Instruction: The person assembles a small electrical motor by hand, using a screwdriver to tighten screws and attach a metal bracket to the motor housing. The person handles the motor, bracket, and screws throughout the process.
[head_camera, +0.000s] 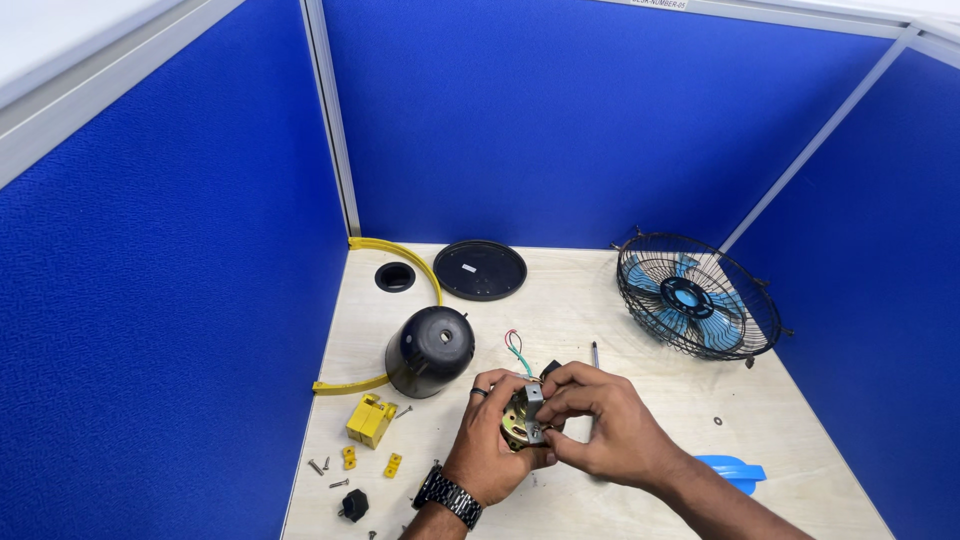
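In the lower middle of the frame we saw both hands closed around a small fan motor (520, 420), a round brass-coloured body with a grey metal bracket across its front. The left hand (490, 450), with a ring on one finger and a dark metal watch (448, 495) at the wrist, cupped the motor from below and from the left. The right hand (610, 425) came in from the lower right and pinched the bracket with thumb and fingertips, so both hands were grasping the motor just above the wooden table (640, 480). Red, green and white wires (516, 350) rose from the motor toward the centre of the frame.

Just left of the hands, a black dome-shaped housing (430, 350) rested on the table, with a yellow curved strip (400, 255) running behind it toward the upper left corner of the desk. Below that, at lower left, lay yellow plastic blocks (370, 420), a few loose screws (320, 466) and a small black knob (353, 505). A flat black round cover (480, 270) sat at the upper middle, beside a round cable hole (395, 277). At the right, a black wire fan guard with blue blades (695, 297) leaned against the blue partition (560, 110). A blue plastic part (735, 470) lay at lower right, partly hidden by the right forearm. A thin screwdriver (595, 353) lay just above the right hand.
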